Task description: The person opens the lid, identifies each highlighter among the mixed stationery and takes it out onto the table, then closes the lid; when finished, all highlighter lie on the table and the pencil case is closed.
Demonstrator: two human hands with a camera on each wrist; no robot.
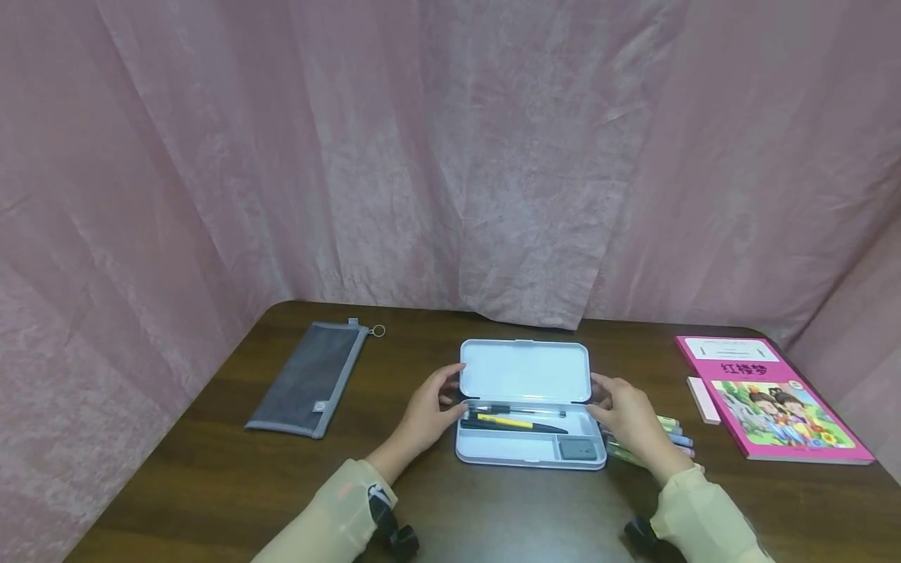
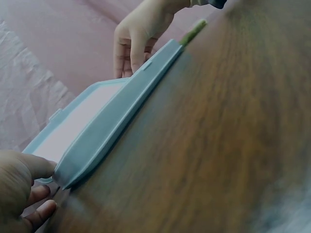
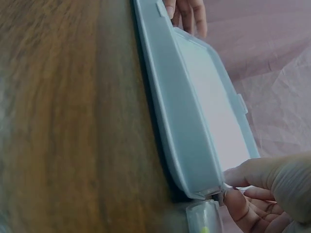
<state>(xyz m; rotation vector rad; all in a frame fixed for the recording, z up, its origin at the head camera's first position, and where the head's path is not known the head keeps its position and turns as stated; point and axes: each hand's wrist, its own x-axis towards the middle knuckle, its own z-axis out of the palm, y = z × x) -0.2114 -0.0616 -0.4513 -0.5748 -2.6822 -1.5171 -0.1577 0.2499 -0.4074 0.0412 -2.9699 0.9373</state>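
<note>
An open pale-blue pencil case (image 1: 524,369) lies on the table, its lid raised at the back. Inside it are a clear-barrelled pen (image 1: 521,410), a yellow-and-black pen (image 1: 517,423) and a grey block (image 1: 577,449) in a small compartment. My left hand (image 1: 432,403) holds the left end of the case, thumb at the base's edge and forefinger by the lid. At the opposite end, my right hand (image 1: 629,418) holds it with thumb and bent fingers. Several highlighters (image 1: 681,439) lie partly hidden under the right hand; one capped end (image 3: 204,216) shows beside the case in the right wrist view.
A grey mesh zip pouch (image 1: 303,383) with a ring pull lies on the left of the table (image 1: 211,485). To the right are a white eraser-like block (image 1: 704,400) and a pink book (image 1: 774,403). Pink curtains (image 1: 450,156) hang behind the table.
</note>
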